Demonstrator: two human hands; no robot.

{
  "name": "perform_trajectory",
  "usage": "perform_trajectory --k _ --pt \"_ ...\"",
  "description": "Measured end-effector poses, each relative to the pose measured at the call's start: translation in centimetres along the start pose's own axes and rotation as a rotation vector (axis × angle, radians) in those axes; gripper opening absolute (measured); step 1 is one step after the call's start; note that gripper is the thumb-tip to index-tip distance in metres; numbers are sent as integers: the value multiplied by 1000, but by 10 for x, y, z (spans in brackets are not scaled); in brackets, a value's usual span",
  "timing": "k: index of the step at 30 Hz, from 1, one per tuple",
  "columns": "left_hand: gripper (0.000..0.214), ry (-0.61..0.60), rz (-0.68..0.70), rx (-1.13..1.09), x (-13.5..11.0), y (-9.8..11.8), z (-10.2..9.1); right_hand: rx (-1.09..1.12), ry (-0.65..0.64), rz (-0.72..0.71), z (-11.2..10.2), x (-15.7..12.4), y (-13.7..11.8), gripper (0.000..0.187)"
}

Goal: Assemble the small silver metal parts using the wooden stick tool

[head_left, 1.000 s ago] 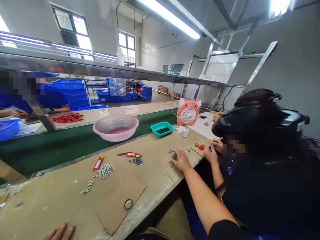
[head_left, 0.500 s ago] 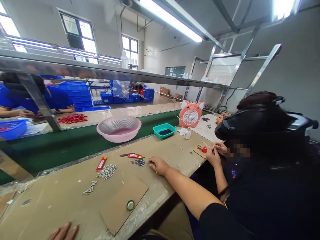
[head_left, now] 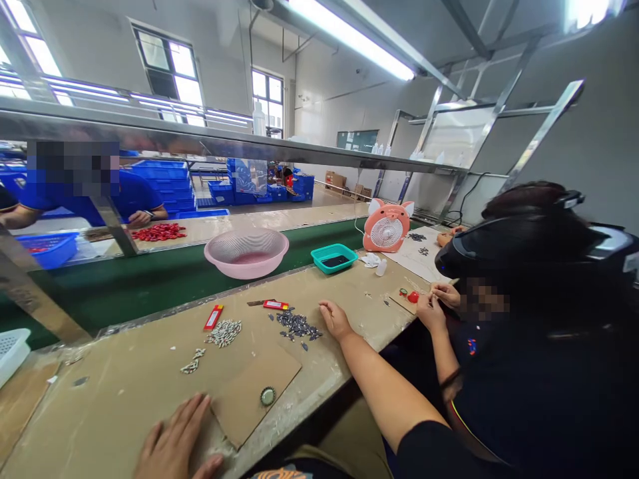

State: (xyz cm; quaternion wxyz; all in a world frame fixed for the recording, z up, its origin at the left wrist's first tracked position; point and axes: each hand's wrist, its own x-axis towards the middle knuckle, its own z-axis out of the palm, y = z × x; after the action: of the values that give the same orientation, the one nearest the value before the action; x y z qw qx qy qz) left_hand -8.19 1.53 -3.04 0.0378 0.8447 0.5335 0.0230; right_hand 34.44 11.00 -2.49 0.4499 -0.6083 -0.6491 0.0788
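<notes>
My left hand (head_left: 174,439) lies flat with fingers spread on the worktable, beside the left edge of a cardboard sheet (head_left: 254,389). On that sheet sits a round, crimp-edged piece like a bottle cap (head_left: 267,397). My right hand (head_left: 334,320) is closed at the right end of a spread of small dark grey pieces (head_left: 297,324); a thin stick shows at its curled fingers. Small pale striped pieces (head_left: 224,333) form a pile to the left, with a few more in a small group (head_left: 193,361). Two red packets (head_left: 213,317) with white labels lie behind the piles.
A pink basin (head_left: 247,256) and a teal basket (head_left: 333,259) stand along the green strip. A pink fan (head_left: 387,227) stands farther right. A co-worker (head_left: 539,346) sits close on my right; another (head_left: 100,193) works across the table near red pieces (head_left: 158,231).
My right hand has drawn off the dark pieces to the right, and they now lie more widely spread. The left hand has come farther into view beside the cardboard. The view has shifted slightly.
</notes>
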Motion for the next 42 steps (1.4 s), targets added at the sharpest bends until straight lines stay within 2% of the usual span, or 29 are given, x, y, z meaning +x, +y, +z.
perform_trajectory --k 3,6,10,15,18,21,23,25,27,33,36,42 --pt "79 4 65 -10 17 30 -12 -29 -97 -47 3 -5 -7 27" --pt "79 -19 103 -18 28 37 -14 -41 -237 -143 8 -8 -19 23" --pt "75 -48 145 -46 31 25 -11 -38 -357 -245 17 -3 -35 25" --pt "78 -55 166 -101 30 11 -16 -67 -406 -319 43 30 -52 24" --pt "74 -5 74 -105 37 -5 -22 -85 -437 -334 63 53 -58 24" --pt "73 67 -129 -72 55 -28 -21 -114 -431 -301 80 70 -58 21" --pt "75 72 -243 -65 70 -40 -17 -143 -416 -266 89 79 -57 15" --pt "76 65 -270 -73 84 -45 -13 -171 -408 -238 95 85 -56 15" --pt "77 50 -217 -82 95 -41 -10 -192 -411 -220 98 90 -55 22" --pt "72 -14 147 -107 112 -18 -19 -207 -397 -199 85 96 -45 23" --pt "73 41 186 -99 127 -14 -25 -183 -372 -216 69 91 -40 12" --pt "76 86 203 -116 174 -14 -28 -208 -253 -205 26 52 -48 19"
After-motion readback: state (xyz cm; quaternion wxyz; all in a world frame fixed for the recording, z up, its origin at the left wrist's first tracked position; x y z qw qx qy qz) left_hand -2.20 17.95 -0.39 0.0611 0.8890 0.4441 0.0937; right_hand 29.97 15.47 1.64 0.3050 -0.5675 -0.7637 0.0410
